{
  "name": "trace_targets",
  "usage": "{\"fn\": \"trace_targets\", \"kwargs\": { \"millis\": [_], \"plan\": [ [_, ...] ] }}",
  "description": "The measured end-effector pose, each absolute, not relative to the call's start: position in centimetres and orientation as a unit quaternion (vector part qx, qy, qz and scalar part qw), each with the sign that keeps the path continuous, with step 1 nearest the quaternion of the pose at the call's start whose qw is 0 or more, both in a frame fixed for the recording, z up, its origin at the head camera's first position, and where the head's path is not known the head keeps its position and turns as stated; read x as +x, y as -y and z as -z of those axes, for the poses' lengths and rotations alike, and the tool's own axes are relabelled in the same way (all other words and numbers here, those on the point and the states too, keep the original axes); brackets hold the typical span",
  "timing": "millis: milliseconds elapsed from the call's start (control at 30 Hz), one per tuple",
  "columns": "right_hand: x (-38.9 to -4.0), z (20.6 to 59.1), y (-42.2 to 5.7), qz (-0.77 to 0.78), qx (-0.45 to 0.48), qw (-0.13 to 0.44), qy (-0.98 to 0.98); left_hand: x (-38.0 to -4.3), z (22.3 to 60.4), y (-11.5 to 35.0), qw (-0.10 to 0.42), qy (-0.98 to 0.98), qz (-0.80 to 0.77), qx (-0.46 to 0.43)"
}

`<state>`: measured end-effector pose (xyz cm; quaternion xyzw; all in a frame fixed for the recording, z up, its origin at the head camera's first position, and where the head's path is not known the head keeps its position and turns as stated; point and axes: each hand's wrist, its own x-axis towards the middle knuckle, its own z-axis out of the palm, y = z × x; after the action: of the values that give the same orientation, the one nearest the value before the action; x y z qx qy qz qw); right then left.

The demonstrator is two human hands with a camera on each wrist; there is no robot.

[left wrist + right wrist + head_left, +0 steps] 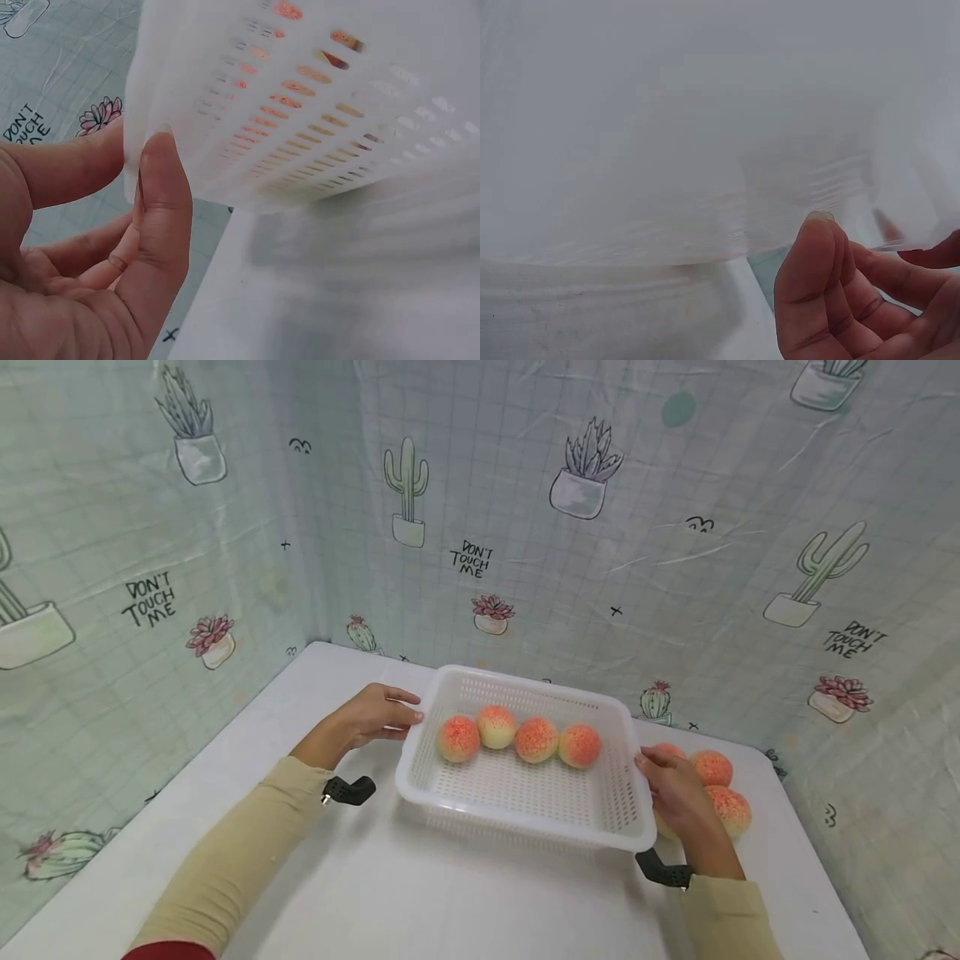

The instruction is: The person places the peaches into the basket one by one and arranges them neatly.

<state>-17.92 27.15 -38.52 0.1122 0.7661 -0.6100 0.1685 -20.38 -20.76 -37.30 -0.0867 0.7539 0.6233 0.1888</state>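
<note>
A white perforated plastic basket point(517, 814) is held up over the white table, its shadow falling below it in the left wrist view. Several round orange-and-cream fruits that look like peaches point(536, 741) lie in a row across its floor. My left hand point(369, 717) pinches the rim at the left end, thumb and finger on either side of the basket wall point(154, 82). On the opposite end, my right hand point(678, 793) grips the short side's rim; in the right wrist view its fingers point(806, 270) curl under the edge.
Several more peaches point(731, 810) rest on the table point(450, 893) beyond the right hand, partly hidden by it. A patterned cloth point(517, 510) with cactus prints hangs as a wall behind and at both sides. Black wrist mounts point(351, 790) sit on both forearms.
</note>
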Motion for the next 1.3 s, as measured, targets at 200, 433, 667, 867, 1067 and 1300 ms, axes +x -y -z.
{"fn": "trace_targets", "kwargs": {
  "millis": [200, 433, 667, 867, 1067, 1300],
  "plan": [
    [-17.7, 38.4, -27.1, 0.592, 0.108, 0.158, -0.783, -20.5, 37.9, 20.1, 0.212, -0.720, -0.654, -0.091],
    [-17.5, 38.2, -26.9, 0.549, 0.119, 0.121, -0.819, -20.4, 38.1, 19.8, 0.217, -0.713, -0.662, -0.081],
    [-17.1, 38.0, -26.9, 0.500, 0.116, 0.089, -0.853, -20.6, 38.6, 19.7, 0.219, -0.712, -0.662, -0.080],
    [-17.0, 37.3, -27.1, 0.475, 0.114, 0.083, -0.868, -20.5, 38.8, 20.2, 0.221, -0.704, -0.672, -0.073],
    [-16.2, 36.2, -28.2, 0.465, 0.100, 0.082, -0.876, -20.5, 38.9, 20.4, 0.226, -0.695, -0.679, -0.068],
    [-15.2, 35.8, -29.5, 0.451, 0.114, 0.062, -0.883, -20.6, 39.0, 20.3, 0.231, -0.689, -0.683, -0.071]
  ]
}}
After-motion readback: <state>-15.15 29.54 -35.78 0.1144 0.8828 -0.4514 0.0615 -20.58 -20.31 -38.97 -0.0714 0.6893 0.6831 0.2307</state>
